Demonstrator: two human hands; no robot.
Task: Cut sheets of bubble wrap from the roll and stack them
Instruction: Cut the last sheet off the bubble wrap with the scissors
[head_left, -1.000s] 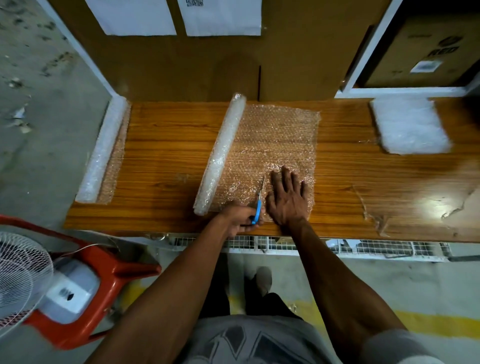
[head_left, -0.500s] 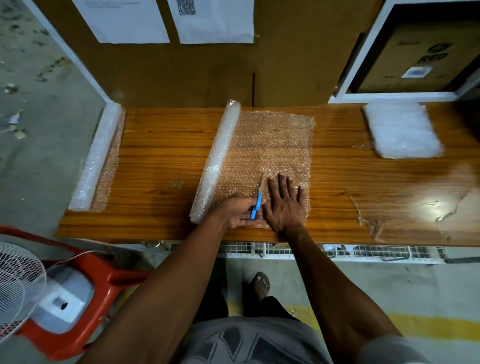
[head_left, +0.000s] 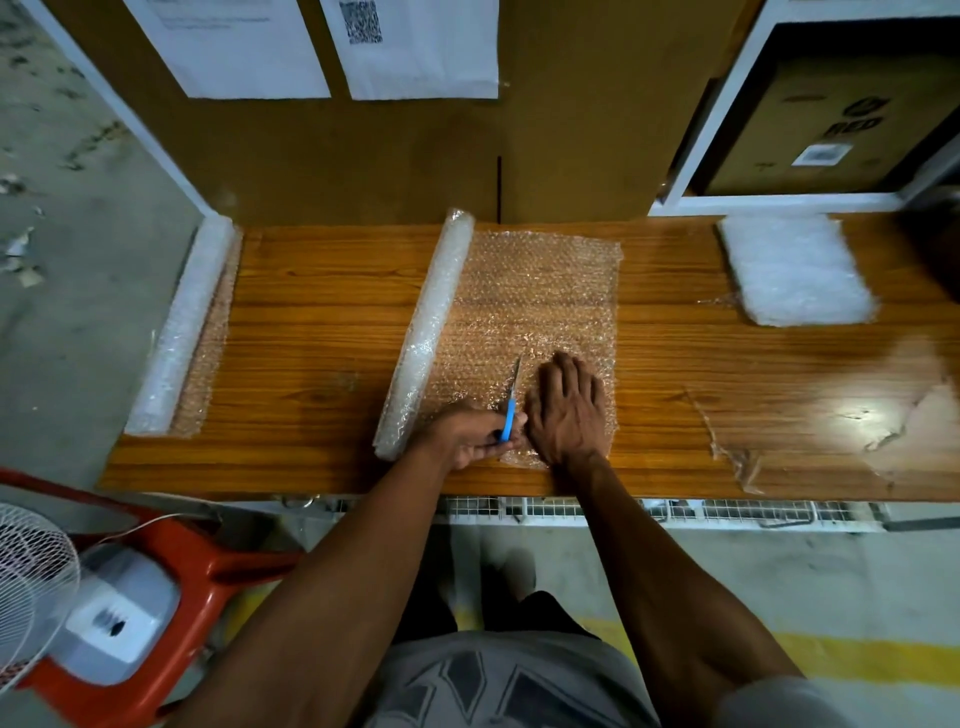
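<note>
The wooden desk (head_left: 322, 332) carries everything; the bubble wrap roll (head_left: 426, 332) lies across its middle, long axis running from the near edge up toward the cardboard backing, tilted slightly rightward at its far end; the unrolled sheet (head_left: 545, 291) spreads flat to the roll's right, clear and bubbled, the wood grain showing through. A stack of cut sheets (head_left: 795, 270) (whiter, thicker) sits well apart at the far right; a second roll (head_left: 182, 327) lies along the desk's left edge. The right hand (head_left: 566, 410) presses flat on the sheet near its front edge, fingers straight; just beside it, the left hand (head_left: 467, 436) has its grip closed around the blue-handled scissors (head_left: 510, 405), whose blades point away from the person, along the sheet, roughly parallel to the roll.
</note>
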